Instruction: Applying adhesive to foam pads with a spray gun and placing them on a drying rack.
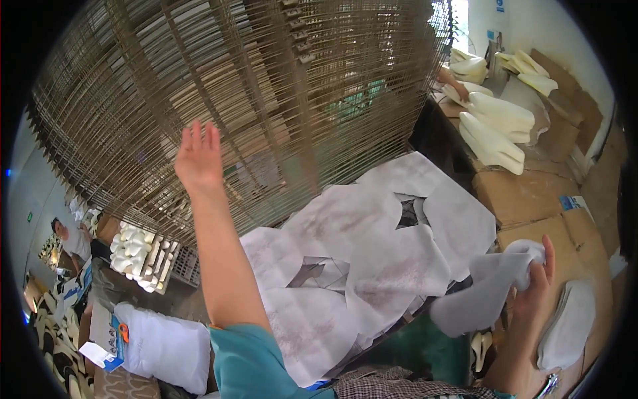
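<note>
My left hand [198,158] is raised with its fingers together and flat against a tall wire rack [266,86] of many thin metal shelves; it holds nothing. My right hand [535,282] grips a grey-white moulded piece [488,289] by its upper end, low at the right, above a cardboard surface. The table in front of me is covered with overlapping sheets of white paper [372,246], torn open in two spots.
Cream moulded pieces [495,130] are stacked at the far right on cardboard boxes [525,196], where another person's hand [455,83] reaches. More grey pieces [571,326] lie by my right hand. A white sack [163,346], a tray of white parts [143,256] and a person [70,239] are at left.
</note>
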`<move>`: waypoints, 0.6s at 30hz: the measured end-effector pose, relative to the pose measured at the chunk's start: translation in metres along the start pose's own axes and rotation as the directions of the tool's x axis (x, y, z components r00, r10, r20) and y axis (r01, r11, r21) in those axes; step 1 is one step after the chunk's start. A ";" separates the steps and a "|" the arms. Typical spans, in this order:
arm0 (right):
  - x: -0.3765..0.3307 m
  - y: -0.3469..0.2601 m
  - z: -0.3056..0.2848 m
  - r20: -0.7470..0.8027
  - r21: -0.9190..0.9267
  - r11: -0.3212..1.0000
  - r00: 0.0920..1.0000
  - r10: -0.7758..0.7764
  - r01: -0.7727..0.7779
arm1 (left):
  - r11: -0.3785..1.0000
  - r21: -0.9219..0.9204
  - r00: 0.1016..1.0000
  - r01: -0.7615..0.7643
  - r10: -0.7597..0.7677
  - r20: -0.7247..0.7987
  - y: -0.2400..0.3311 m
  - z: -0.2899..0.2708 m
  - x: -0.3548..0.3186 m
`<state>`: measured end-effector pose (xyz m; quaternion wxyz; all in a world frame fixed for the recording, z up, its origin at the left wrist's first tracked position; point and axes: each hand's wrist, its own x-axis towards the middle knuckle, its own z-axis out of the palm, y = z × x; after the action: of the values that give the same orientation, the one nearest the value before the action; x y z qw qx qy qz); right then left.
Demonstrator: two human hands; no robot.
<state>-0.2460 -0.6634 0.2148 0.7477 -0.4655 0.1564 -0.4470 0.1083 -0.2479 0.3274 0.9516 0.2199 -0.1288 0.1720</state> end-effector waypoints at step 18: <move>0.031 -0.101 -0.135 -0.076 -0.115 0.986 0.989 -0.126 0.116 | 0.853 0.488 0.881 0.185 0.077 -0.467 -0.055 -0.132 -0.404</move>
<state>-0.3699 -0.7804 0.2350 0.6851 -0.4959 0.1833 -0.5012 -0.2154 -0.3423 0.0622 0.8634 0.4233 0.1635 0.2207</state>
